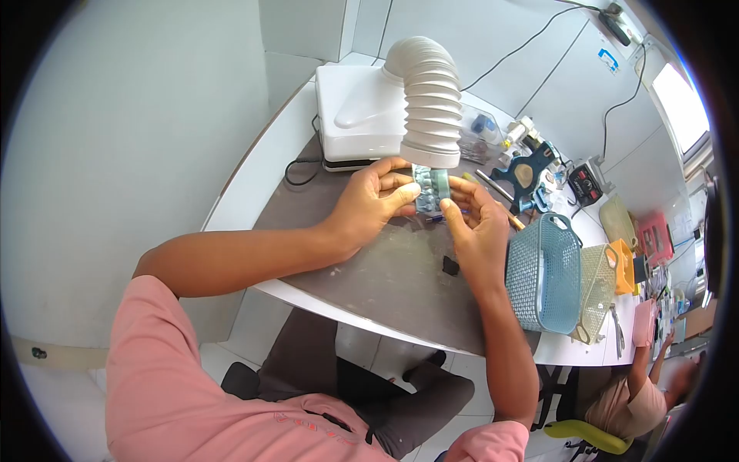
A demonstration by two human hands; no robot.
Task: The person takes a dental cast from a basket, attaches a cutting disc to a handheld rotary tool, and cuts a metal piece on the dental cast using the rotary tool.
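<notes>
Between my two hands is a small green-blue dental model, with tooth shapes along its left part. My left hand grips its left side, thumb in front and fingers bent behind. On the other side, my right hand pinches the model with the thumb on its front and the fingers at its back. The white ribbed hose opens right above the model. Its hose end comes from a white box-shaped machine behind my left hand. Below the hands lies the grey-brown work mat.
A blue basket stands right of my right forearm, with a cream basket beside it. A dark blue articulator-like device and other tools sit at the back right. A small black piece lies on the mat. Another person sits at far right.
</notes>
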